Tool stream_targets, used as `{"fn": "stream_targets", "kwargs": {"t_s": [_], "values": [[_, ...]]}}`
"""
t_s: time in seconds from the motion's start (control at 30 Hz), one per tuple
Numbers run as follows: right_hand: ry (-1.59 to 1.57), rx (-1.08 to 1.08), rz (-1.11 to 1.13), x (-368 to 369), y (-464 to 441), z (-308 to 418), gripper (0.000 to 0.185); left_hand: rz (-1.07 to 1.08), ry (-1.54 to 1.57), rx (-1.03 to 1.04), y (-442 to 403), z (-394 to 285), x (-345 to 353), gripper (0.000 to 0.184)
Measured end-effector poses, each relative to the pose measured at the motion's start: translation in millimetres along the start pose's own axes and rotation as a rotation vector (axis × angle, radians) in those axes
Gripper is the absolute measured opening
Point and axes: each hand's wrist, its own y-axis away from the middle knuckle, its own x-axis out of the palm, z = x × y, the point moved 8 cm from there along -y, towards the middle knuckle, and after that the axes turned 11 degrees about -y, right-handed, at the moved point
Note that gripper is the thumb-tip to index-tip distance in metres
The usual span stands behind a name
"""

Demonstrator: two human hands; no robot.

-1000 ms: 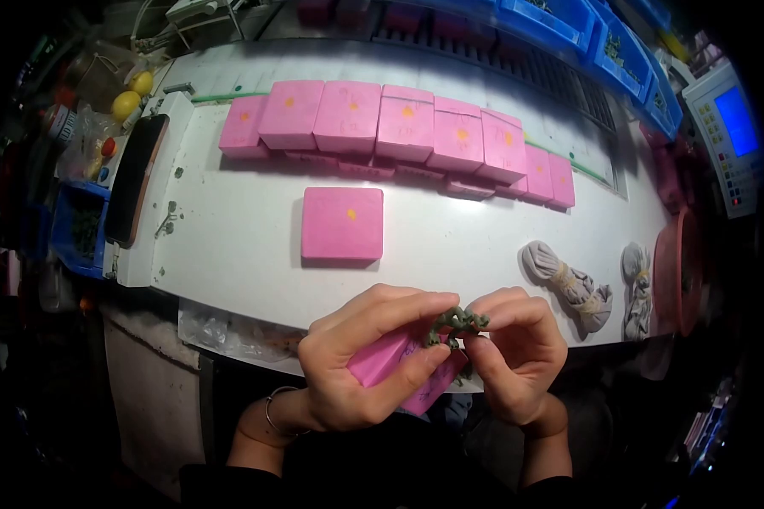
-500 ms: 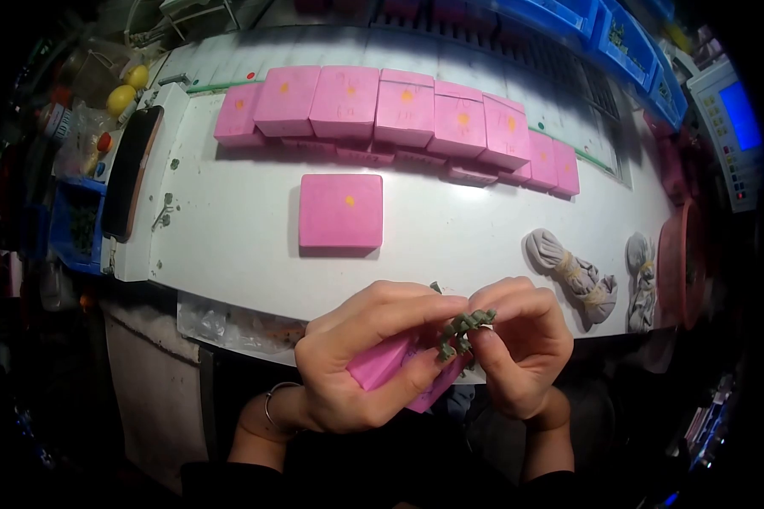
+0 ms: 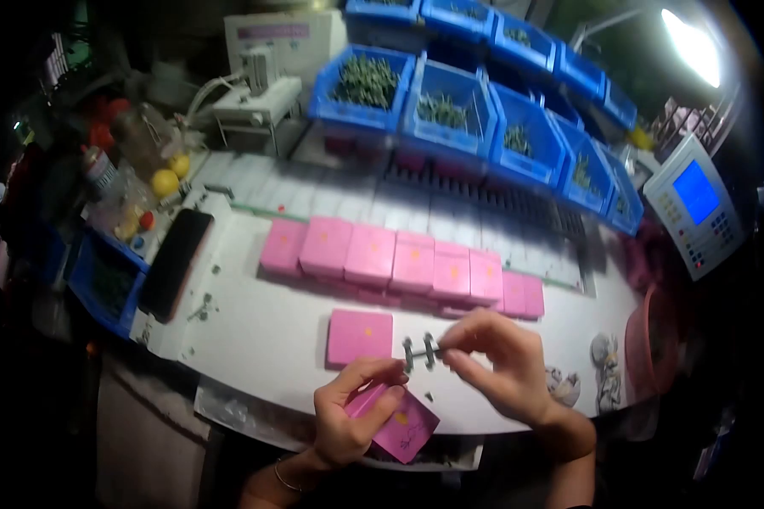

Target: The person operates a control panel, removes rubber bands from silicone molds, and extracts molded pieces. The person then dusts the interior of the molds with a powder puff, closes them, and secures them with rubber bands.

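1. Surface: noted one white table [image 3: 267, 356] under lone pink block [image 3: 359, 327]
2. Room: dark toward edges; one bright lamp [image 3: 692, 51], one control panel [image 3: 696, 195] with blue screen, both far right of and beyond lone pink block
3. Counted eight upper blocks in pink row [image 3: 369, 250], just beyond lone pink block; lower ones partly hidden, count unclear
4. Counted five blue bins [image 3: 446, 142] in nearer rack row, well beyond lone pink block, green pieces inside
5. Left of lone pink block: one dark phone [image 3: 176, 265]; right of it: two grey bundles [image 3: 605, 373], one reddish tub [image 3: 641, 331]
6. Left hand [image 3: 356, 416]: closed round one held pink block [image 3: 416, 420], tilted, inscribed, on near side of lone pink block
7. Right hand [image 3: 505, 365]: thumb and fingertips pinched on one dark green piece [image 3: 420, 352], just right of lone pink block; contact with left fingertips unclear
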Motion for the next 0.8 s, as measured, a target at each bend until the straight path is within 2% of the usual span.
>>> {"fn": "stream_targets", "kwargs": {"t_s": [0.03, 0.1, 0.17, 0.2, 0.27, 0.37, 0.4, 0.43, 0.47, 0.5, 0.53, 0.57, 0.6, 0.63, 0.67, 0.7, 0.77, 0.8], "values": [[0.077, -0.037, 0.012, 1, -21, 4, 0.014, -0.004, -0.001, 0.033, -1, -1, -4, 0.025], [0.155, -0.001, 0.003, 0, -75, 8, 0.009, -0.046, 0.190, -0.156, -2, 17, -12, 0.023], [0.178, -0.276, -0.046, -6, -138, 25, 0.008, -0.046, 0.246, -0.148, -3, 26, -16, 0.022], [0.121, -0.235, -0.130, -14, -168, 30, 0.008, -0.045, 0.316, -0.198, -3, 32, -17, 0.022], [0.050, -0.381, -0.338, -32, -215, 54, 0.015, -0.049, 0.386, -0.262, -2, 38, -17, 0.023], [-0.224, -0.375, -0.355, -39, -249, 49, 0.024, -0.068, 0.515, -0.307, -3, 44, -20, 0.024], [-0.245, -0.362, -0.330, -35, -244, 40, 0.025, -0.067, 0.515, -0.295, -6, 42, -22, 0.024], [-0.082, -0.383, -0.259, -27, -231, 36, 0.024, -0.076, 0.569, -0.312, -7, 42, -23, 0.027], [-0.055, -0.346, -0.184, -11, -205, 32, 0.022, -0.084, 0.626, -0.333, -8, 44, -24, 0.030], [0.079, -0.469, -0.019, 0, -179, 23, 0.019, -0.093, 0.685, -0.357, -9, 46, -22, 0.034], [0.082, -0.431, -0.006, 16, -142, 22, 0.019, -0.086, 0.503, -0.394, -11, 53, -25, 0.038], [0.254, -0.311, 0.105, 27, -108, 12, 0.019, -0.083, 0.507, -0.403, -13, 53, -22, 0.038], [0.224, -0.352, 0.212, 36, -72, 3, 0.022, -0.080, 0.530, -0.420, -16, 50, -18, 0.039], [0.391, -0.535, 0.316, 49, -39, 27, 0.030, -0.075, 0.549, -0.445, -19, 48, -13, 0.040], [0.504, -0.514, 0.417, 58, -18, 30, 0.036, -0.031, 0.552, -0.514, -20, 49, -5, 0.047], [0.606, -0.532, 0.382, 56, -2, 29, 0.035, 0.016, 0.552, -0.589, -20, 50, 5, 0.054], [0.618, -0.511, 0.275, 33, 16, 19, 0.031, 0.105, 0.624, -0.666, -23, 51, 34, 0.075], [0.563, -0.499, 0.144, 16, 23, 15, 0.026, 0.288, 0.481, -0.552, -23, 40, 46, 0.085]]}}
